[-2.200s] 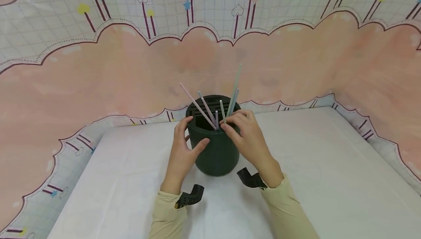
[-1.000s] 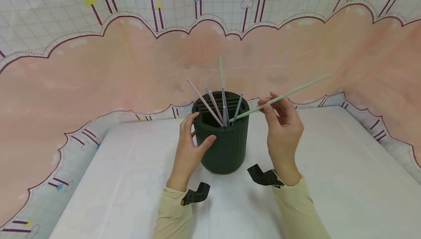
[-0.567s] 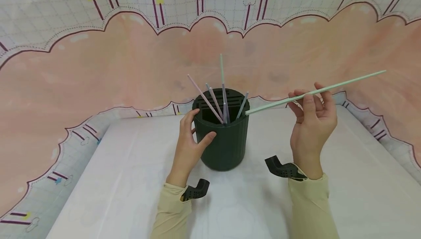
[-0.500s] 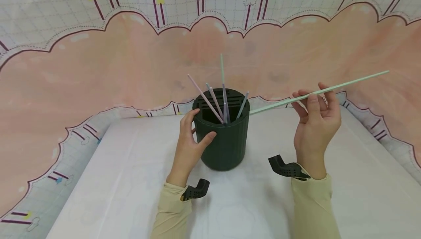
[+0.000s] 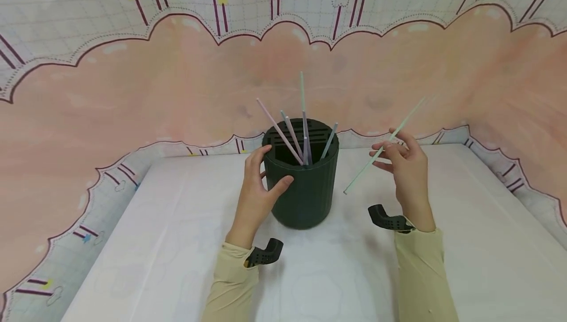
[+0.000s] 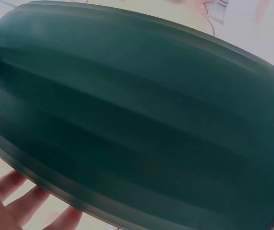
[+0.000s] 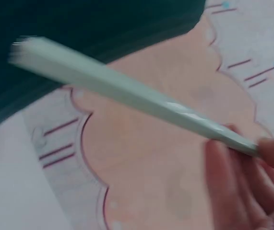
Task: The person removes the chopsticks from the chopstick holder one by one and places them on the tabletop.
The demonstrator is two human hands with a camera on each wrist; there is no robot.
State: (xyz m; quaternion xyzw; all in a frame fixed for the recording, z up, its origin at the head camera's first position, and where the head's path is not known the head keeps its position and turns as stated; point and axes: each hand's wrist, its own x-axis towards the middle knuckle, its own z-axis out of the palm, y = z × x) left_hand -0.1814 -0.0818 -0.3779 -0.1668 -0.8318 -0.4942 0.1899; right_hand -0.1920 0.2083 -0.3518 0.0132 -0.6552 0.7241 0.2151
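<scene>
My left hand (image 5: 259, 191) grips the left side of a dark green round utensil holder (image 5: 301, 196), thumb on its front and fingers around its left side. In the left wrist view the ribbed wall of the utensil holder (image 6: 141, 115) fills most of the picture. Several pastel straws (image 5: 280, 130) stand in the front opening, leaning different ways. To the right of the holder, my right hand (image 5: 405, 172) pinches a light green straw (image 5: 365, 167) between thumb and fingers. This straw slants, its lower end near the holder. Close up, the right wrist view shows the straw (image 7: 127, 93) partly blurred.
Slots cross the rear top (image 5: 315, 130) of the holder. A white cloth (image 5: 177, 233) covers the table. Behind it rises a peach and white patterned backdrop (image 5: 199, 90). Each wrist carries a black camera mount (image 5: 266, 253).
My right hand has drawn the light green straw out of the holder and off to the right, then tilted its near end downward. My left hand keeps its grip on the holder.
</scene>
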